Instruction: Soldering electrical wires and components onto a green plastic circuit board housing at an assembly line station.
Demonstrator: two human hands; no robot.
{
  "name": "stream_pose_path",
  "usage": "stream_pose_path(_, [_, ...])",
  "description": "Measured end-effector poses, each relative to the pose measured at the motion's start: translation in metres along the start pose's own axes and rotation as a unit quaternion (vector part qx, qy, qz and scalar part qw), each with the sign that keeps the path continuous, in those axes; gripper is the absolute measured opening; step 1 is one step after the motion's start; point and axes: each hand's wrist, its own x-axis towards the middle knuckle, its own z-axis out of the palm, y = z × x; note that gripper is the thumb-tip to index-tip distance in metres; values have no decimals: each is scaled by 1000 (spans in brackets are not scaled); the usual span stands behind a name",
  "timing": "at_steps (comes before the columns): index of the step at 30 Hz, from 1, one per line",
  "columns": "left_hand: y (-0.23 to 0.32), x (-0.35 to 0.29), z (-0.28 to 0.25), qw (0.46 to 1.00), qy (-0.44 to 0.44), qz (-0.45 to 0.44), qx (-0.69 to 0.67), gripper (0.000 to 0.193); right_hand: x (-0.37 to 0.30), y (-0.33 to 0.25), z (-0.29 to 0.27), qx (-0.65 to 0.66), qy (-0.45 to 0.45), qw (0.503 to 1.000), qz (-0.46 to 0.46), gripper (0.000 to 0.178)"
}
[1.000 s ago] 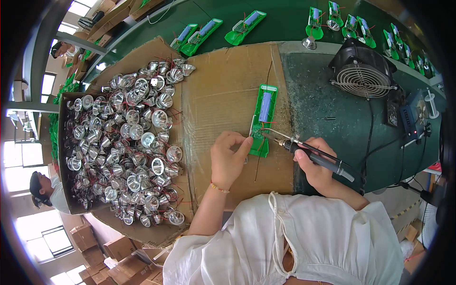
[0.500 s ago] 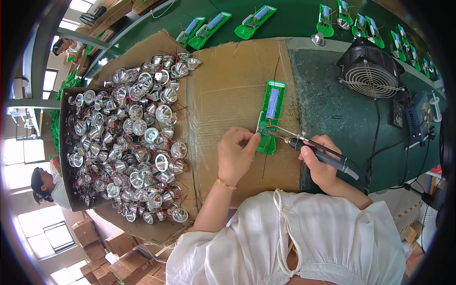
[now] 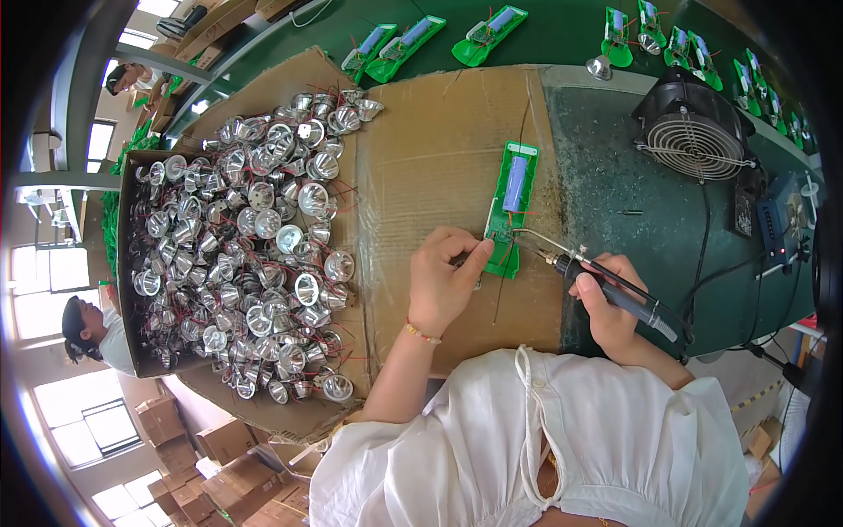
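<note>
Green circuit board (image 3: pixel 509 209) lies on cardboard (image 3: pixel 430 167); left hand (image 3: pixel 443 279) fingers pinch its near end, right hand (image 3: pixel 606 303) fingers clamp a soldering iron (image 3: pixel 606 285).

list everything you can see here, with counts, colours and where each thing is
green circuit board: one, green with a blue cylinder cell, on the cardboard between the hands
soldering iron: one, black handle, tip at the board's near end
cardboard sheet: one, brown, covering the bench
reflector cups: a large heap, silver with red wires, left on the cardboard
fan: one, black, upper right
other green boards: several, green, along the far edge
left hand: pinching at the board's near end
right hand: gripping the soldering iron
</note>
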Motion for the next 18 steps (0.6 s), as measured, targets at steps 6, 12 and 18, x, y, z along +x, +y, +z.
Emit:
stream_pose_path(6, [1,-1,1,999,-19,37,15,9,1,0,2,4,4,1000,-13,14])
stream_pose_path(12, [0,-1,2,999,-15,29,38,9,2,2,2,-20,0,1000,-21,13])
stream_pose_path(18, [1,-1,2,999,-27,17,24,9,-1,0,3,14,18,1000,7,14])
